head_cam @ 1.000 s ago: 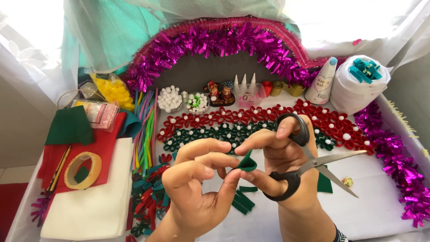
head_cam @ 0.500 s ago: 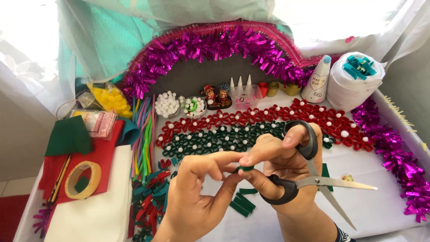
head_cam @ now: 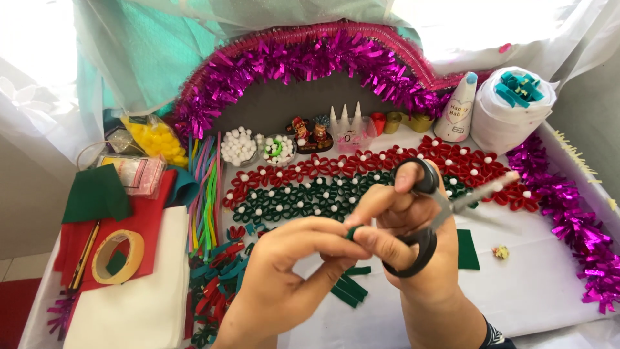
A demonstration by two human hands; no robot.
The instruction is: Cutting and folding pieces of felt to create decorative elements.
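Observation:
My left hand (head_cam: 284, 278) pinches a small dark green felt piece (head_cam: 351, 232) between thumb and fingers at the middle of the view. My right hand (head_cam: 413, 245) also touches that piece with its fingertips while its thumb and a finger sit in the black handles of a pair of scissors (head_cam: 429, 213). The scissor blades point right and look blurred. Both hands hover above a white table (head_cam: 536, 284), over loose green felt strips (head_cam: 345, 287).
Rows of red felt flowers (head_cam: 361, 165) and green felt flowers (head_cam: 290, 200) with white beads lie behind the hands. Magenta tinsel (head_cam: 303, 64) arches at the back and runs down the right edge. Felt sheets (head_cam: 123, 220), a tape roll (head_cam: 116, 255), pipe cleaners (head_cam: 206, 187) and a green felt square (head_cam: 467, 249) are around.
The scissors swung from pointing down-right to pointing right and up. Both hands came closer together around the small green piece, which is now mostly hidden between the fingertips.

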